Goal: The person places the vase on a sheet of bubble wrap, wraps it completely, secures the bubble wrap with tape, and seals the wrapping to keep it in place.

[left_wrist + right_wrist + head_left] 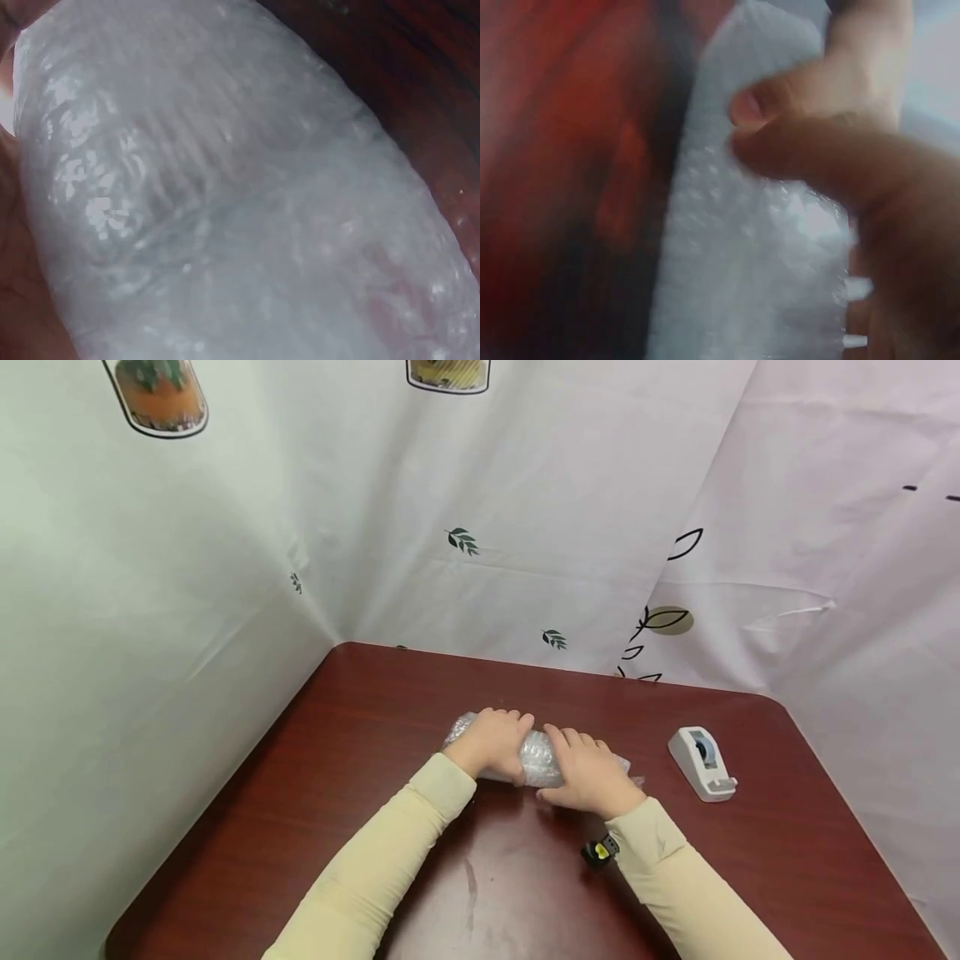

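Wrapping looks to be the step in hand: our left hand [497, 741] and right hand [588, 772] curl their fingers over the bubble-wrap bundle [538, 757] lying mid-table [360, 793]. Sealing it would call for the tape dispenser [702, 762], well apart rightward.

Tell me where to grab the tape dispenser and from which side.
Take the tape dispenser across its narrow body, coming from above. It sits upright on the table, apart from the bubble-wrap bundle and right hand. Its long sides look flat and parallel, which probably suits a pinch; avoid the cutter end nearest the person.
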The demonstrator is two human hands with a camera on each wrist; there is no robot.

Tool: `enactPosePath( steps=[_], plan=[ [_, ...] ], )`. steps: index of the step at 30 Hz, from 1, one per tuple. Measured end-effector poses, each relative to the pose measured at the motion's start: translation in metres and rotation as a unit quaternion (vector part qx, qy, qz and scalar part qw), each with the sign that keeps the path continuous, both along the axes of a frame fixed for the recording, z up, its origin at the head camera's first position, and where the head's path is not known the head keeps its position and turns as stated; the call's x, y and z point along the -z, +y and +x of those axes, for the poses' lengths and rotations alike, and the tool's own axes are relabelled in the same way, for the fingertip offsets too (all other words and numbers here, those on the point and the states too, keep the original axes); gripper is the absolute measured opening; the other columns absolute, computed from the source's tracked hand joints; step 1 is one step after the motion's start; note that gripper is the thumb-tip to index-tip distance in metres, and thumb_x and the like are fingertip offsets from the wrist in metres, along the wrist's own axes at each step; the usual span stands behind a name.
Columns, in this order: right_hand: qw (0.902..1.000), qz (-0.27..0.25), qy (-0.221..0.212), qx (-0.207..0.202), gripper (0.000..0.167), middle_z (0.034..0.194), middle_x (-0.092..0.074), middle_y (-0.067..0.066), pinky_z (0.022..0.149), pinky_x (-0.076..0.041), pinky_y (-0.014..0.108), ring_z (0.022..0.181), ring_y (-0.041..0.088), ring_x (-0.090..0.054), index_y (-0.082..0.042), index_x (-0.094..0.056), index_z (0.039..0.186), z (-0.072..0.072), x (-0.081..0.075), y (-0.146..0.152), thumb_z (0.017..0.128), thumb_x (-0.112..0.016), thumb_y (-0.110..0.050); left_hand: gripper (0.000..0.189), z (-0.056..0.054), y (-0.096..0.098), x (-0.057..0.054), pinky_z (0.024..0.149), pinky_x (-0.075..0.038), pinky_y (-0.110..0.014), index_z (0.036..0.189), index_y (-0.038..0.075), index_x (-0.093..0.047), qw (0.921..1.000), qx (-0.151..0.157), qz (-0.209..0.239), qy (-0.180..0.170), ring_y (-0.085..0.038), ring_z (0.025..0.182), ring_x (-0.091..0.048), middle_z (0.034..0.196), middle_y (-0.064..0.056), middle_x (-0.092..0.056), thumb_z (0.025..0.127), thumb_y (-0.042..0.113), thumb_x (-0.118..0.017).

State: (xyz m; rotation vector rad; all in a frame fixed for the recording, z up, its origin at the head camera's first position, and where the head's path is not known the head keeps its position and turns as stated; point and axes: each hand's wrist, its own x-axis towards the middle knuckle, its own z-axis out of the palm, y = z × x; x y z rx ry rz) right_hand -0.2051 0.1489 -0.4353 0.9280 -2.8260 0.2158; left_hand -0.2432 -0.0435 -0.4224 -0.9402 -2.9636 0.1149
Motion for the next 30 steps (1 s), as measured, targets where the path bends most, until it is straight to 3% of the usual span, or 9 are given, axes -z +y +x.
enactPosePath(
  steps=[5,11,23,30],
  plan=[
    [0.9968,0.029,0.073,0.017,0.109,0.122,-0.060,0.021,0.087,-0.051,0.055,0.106,0.041,-0.062,0.003,-0.047,0.142,0.005,0.010,-0.003,0.055,-0.096,-0.042,0.072,-0.003,-0.002,-0.002,0.082,-0.053,-0.038,0.114,0.014,-0.057,0.9998,-0.007,-0.001,-0.017,-0.022,0.098,-0.066,0.103,-0.003,-0.066,0.060,0.054,-0.084],
    [0.9928,0.034,0.114,0.009,0.101,0.111,-0.060,0.020,0.077,-0.053,0.053,0.095,0.039,-0.062,0.003,-0.049,0.135,0.000,0.018,-0.002,0.052,-0.096,-0.030,0.073,-0.003,-0.003,-0.001,0.086,-0.053,-0.039,0.118,0.016,-0.059,0.9999,0.004,-0.006,-0.011,-0.022,0.101,-0.065,0.108,-0.003,-0.067,0.061,0.056,-0.083],
    [0.9974,0.038,0.061,0.006,0.082,0.102,-0.058,0.019,0.079,-0.053,0.052,0.091,0.038,-0.060,0.003,-0.050,0.122,-0.007,0.010,0.000,0.053,-0.087,-0.022,0.073,0.001,-0.003,0.005,0.102,-0.044,-0.043,0.126,0.022,-0.061,0.9989,0.030,0.021,0.028,-0.020,0.108,-0.059,0.120,0.000,-0.054,0.064,0.053,-0.081],
    [0.9992,0.035,0.004,0.021,0.078,0.100,-0.058,0.018,0.078,-0.053,0.051,0.090,0.037,-0.060,0.000,-0.049,0.119,-0.014,0.007,-0.003,0.054,-0.086,-0.021,0.077,0.000,-0.006,0.014,0.096,-0.046,-0.045,0.131,0.026,-0.059,0.9977,0.031,0.033,0.051,-0.019,0.108,-0.058,0.119,0.002,-0.052,0.063,0.055,-0.082]
  ],
)
